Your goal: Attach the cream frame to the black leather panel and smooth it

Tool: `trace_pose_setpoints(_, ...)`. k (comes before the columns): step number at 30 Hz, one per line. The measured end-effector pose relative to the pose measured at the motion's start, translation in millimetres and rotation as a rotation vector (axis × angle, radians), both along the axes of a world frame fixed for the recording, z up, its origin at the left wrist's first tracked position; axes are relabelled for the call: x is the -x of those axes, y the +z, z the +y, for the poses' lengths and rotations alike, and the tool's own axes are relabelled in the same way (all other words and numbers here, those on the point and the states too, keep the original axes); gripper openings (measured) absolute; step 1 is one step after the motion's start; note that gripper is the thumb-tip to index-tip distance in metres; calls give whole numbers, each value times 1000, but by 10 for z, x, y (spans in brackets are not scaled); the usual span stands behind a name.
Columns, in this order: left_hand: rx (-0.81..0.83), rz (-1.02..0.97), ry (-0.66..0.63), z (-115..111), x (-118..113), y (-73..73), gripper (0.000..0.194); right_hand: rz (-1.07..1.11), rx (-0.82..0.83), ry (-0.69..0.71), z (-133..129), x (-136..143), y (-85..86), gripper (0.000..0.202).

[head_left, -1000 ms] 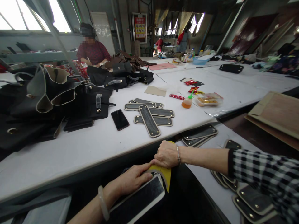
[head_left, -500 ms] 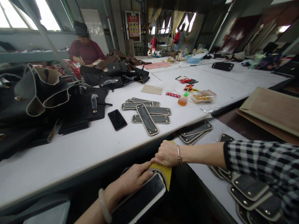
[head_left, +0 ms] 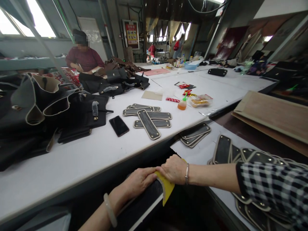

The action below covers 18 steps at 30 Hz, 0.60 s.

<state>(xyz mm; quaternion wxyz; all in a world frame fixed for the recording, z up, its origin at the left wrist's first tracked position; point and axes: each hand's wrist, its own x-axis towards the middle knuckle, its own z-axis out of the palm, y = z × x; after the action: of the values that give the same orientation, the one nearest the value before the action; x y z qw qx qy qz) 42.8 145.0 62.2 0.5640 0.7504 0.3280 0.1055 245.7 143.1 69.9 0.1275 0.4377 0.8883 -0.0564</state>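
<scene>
- Below the desk (head_left: 72,166) edge, near my lap, my left hand (head_left: 138,182) lies flat on one end of a long black panel (head_left: 141,205); its grip is not closed round anything, the fingers just press down on the top face.
- My right hand (head_left: 174,170) is curled, its grip closed on the yellow scraper (head_left: 166,189), whose blade rests on the rounded end of the panel, right beside my left fingertips.
- I judge the panel to be light and fairly stiff, like board wrapped in leather: it juts out past my hands without drooping. Its pale edge runs as a thin line along the side.
- Its black face looks matte and slightly grained, so it should not slip under a flat palm; best held by pressing on the face or pinching the long edges.
- The scraper looks like thin hard plastic, smooth and a little springy, with a curved edge.
- On the desk lie more panels (head_left: 148,120), same oblong shape with rounded ends, cream rims and small metal studs; some are crossed over one another.
- Just left of them is a phone (head_left: 118,125), glossy and flat.
- Farther left sit soft black bags (head_left: 60,106) with pale lining, floppy and slumped.
- A small orange bottle (head_left: 182,105) stands beyond.
</scene>
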Motion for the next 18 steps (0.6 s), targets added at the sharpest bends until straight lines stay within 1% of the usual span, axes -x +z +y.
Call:
trace_pose_setpoints(3, 103, -22, 7, 15, 16, 64, 49, 13, -25, -46, -127, 20, 11, 62)
trace_pose_setpoints(6, 166, 17, 75, 42, 27, 91, 61, 30, -49, -79, -220, -9, 14, 63)
trace_pose_setpoints(9, 243, 22, 133, 59, 23, 51, 65, 55, -37, -76, -329, -114, -30, 62)
trace_pose_setpoints(12, 322, 9, 185, 58, -6, -28, 64, 170, 37, -113, -438, -278, -130, 65)
trace_pose_setpoints(13, 339, 3, 194, 56, -19, -52, 62, 224, 66, -164, -460, -335, -167, 70)
trace_pose_setpoints(15, 349, -1, 188, 56, -44, -82, 59, 307, 112, -311, -468, -432, -231, 79)
trace_pose_setpoints(17, 328, 16, 175, 63, -64, -89, 54, 327, 122, -433, -429, -487, -268, 83)
trace_pose_setpoints(18, 304, 34, 173, 69, -72, -86, 51, 317, 112, -461, -398, -493, -276, 83)
